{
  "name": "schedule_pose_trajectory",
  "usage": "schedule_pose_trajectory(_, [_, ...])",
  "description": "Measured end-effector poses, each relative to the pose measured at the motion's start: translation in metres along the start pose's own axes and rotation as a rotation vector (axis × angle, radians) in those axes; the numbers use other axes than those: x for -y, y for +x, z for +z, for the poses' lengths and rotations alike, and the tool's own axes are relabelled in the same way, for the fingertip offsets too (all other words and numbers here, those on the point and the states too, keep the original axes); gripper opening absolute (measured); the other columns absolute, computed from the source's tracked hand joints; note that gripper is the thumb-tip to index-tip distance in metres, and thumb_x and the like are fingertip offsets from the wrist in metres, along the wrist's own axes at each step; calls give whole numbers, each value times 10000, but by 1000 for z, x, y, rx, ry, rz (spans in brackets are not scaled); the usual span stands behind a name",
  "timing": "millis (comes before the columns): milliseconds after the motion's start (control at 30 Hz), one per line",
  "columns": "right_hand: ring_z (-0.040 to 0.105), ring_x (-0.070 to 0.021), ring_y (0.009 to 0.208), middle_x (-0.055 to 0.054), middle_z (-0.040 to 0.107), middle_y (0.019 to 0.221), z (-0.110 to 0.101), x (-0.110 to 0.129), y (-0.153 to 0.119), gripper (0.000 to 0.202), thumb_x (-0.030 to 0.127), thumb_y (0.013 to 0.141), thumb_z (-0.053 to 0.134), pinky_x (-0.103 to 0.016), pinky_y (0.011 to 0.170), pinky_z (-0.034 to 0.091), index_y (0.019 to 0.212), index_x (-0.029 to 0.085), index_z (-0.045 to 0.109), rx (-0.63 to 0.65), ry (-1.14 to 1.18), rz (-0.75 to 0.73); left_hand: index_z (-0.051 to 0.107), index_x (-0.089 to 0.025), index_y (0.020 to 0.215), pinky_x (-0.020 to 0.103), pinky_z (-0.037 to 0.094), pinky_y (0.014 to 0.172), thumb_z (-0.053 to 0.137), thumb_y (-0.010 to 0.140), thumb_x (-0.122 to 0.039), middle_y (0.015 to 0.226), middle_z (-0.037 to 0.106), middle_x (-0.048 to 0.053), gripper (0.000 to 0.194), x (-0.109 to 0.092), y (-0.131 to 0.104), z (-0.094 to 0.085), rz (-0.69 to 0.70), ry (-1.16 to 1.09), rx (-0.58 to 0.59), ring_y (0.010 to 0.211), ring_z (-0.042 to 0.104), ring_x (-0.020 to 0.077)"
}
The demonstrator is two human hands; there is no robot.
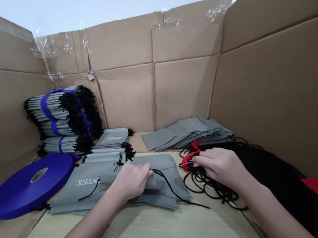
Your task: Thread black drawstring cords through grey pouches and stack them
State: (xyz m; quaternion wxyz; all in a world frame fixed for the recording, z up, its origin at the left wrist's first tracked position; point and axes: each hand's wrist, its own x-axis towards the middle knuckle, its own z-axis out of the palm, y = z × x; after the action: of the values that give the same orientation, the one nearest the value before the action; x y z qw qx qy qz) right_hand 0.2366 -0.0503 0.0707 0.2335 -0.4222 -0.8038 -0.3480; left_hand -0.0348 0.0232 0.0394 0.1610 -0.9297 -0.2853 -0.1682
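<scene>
My left hand (136,177) is closed on the top edge of a small grey fabric pouch (154,182). A black cord (170,186) trails from its fingertips to the right, and a short cord end (90,193) sticks out at the pouch's left. My right hand (218,164) pinches a thin metal rod tool (176,166), which points left toward the pouch; its grip is mostly hidden by the fingers. Just behind these fingers a red band (190,158) lies by a large bundle of loose black cords (259,171). More flat grey pouches (169,200) lie beneath.
Flat grey pouches (185,131) are fanned out at the back. At left are corded pouches printed INTEX (84,182), a blue ribbon roll (15,191) and stacked pouch bundles (54,112) tied with blue ribbon. Cardboard walls (130,95) enclose the tabletop (154,233) on three sides.
</scene>
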Motion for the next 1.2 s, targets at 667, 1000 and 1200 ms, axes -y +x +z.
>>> schedule_pose_trajectory(667, [461,-107,516,7,569,546,19,25,2,271,67,774,423,-242,547,272,639,191,623,20,11,-8,477,-159,727,260,346,523,203,938,-260,613,604,53,360,-7,-2,11,-44,-18,29,549,578,178])
schedule_pose_trajectory(1000, [427,-104,490,5,567,540,24,37,2,247,72,763,439,-259,536,242,598,186,584,0,-30,20,506,-149,703,255,349,506,188,933,-262,577,607,72,409,-11,-8,15,-136,37,26,520,580,178])
schedule_pose_trajectory(1200, [426,-103,496,10,545,528,31,39,1,246,89,780,436,-252,539,250,607,183,583,-34,5,43,508,-161,681,255,296,489,176,937,-281,557,597,56,436,-9,-9,14,-174,37,6,512,568,172])
